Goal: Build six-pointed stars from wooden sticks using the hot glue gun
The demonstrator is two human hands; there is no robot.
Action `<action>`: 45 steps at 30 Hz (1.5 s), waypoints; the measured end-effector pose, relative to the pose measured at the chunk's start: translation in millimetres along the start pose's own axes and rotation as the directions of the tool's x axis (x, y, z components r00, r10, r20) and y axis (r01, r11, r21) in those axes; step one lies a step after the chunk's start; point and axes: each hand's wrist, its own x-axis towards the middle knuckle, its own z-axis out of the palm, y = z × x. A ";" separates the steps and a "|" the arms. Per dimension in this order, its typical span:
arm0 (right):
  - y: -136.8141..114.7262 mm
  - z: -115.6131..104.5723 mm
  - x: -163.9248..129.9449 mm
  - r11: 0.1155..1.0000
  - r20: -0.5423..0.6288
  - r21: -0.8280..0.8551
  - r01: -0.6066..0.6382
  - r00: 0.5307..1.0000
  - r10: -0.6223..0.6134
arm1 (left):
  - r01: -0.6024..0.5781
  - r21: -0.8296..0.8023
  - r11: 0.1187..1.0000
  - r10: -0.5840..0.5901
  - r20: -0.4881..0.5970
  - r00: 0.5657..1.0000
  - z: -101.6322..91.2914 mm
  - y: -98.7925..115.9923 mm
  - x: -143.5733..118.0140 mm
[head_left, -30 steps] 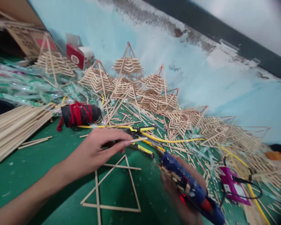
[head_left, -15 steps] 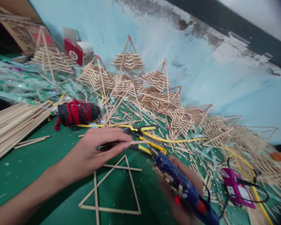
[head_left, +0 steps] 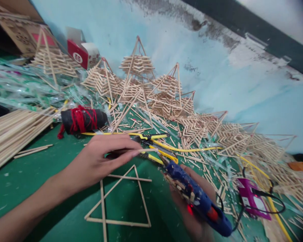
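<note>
Head view, lower centre of the frame: my left hand [head_left: 101, 159] pinches a short wooden stick [head_left: 147, 150] between thumb and fingertips, the stick pointing right toward the nozzle of the glue gun [head_left: 197, 198]. My right hand [head_left: 192, 201], lower right, is clenched around the blue glue gun, whose tip sits just beside the free end of the stick. Directly below the left hand, a triangular stick frame [head_left: 121, 201] lies flat on the green tabletop [head_left: 40, 174]. Yellow-handled cutters [head_left: 154, 139] lie just above the stick. At centre left rests a dark roll wound with red thread [head_left: 82, 120]; at far left, a bundle of long sticks [head_left: 12, 131]. Finished stick pyramids [head_left: 137, 67] crowd the upper centre. A purple device [head_left: 252, 198] with cables sits at lower right.
</note>
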 end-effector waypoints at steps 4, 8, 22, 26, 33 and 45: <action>-4.1 3.4 -0.2 0.999 -0.056 0.024 -0.031 0.998 0.032 | 0.014 -0.060 0.998 -0.013 0.007 1.000 -0.9 -2.9 -2.1; -5.9 3.6 2.7 0.999 -0.010 0.022 -0.025 1.000 0.025 | 0.013 -0.075 0.997 -0.011 0.032 0.999 -2.7 -3.9 -2.1; 1.8 2.9 -2.8 0.995 -0.038 0.033 -0.094 0.995 0.095 | -0.029 -0.137 0.990 0.035 0.041 0.999 -3.3 -10.6 -3.1; -0.7 4.1 -1.3 0.996 -0.040 0.034 -0.077 0.996 0.078 | -0.034 -0.138 0.990 0.040 0.043 0.998 -3.2 -10.2 -1.7; -13.3 3.0 8.6 0.999 -0.016 0.026 -0.023 1.000 0.023 | -0.001 -0.104 0.995 0.005 0.041 0.999 -2.2 -10.7 -2.8; -3.6 3.1 1.3 0.998 -0.034 -0.002 -0.069 0.997 0.069 | -0.018 -0.079 0.997 0.022 0.047 0.999 -4.5 -5.7 0.9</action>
